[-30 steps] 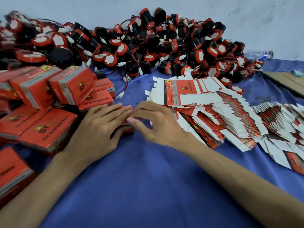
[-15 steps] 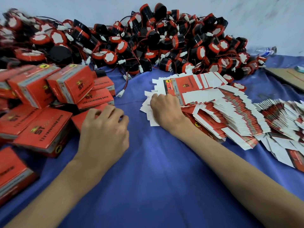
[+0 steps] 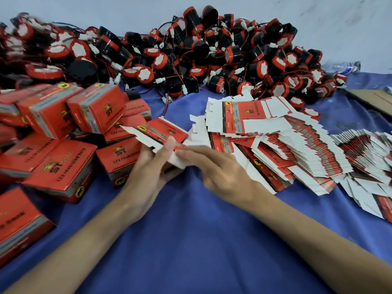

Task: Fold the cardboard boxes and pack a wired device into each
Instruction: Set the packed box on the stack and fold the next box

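A flat red-and-white box blank [image 3: 161, 132] is held just above the blue cloth at the centre. My left hand [image 3: 148, 172] grips it from below with the thumb on top. My right hand [image 3: 214, 168] touches its white flap at the near right end, fingers spread. Flat box blanks [image 3: 275, 145] lie fanned in a stack at the right. Folded red boxes [image 3: 61, 164] are piled at the left. A large heap of black-and-red wired devices [image 3: 212, 58] fills the back.
Blue cloth [image 3: 191, 240] covers the table. A second fan of flat blanks [image 3: 367, 153] lies at the far right. A brown cardboard sheet [image 3: 373, 98] and a plastic bottle [image 3: 343, 66] sit at the back right by the wall.
My left hand let go of a finished box at the left pile. My right hand pulled a flat blank from the stack toward the centre, and now both hands are on it.
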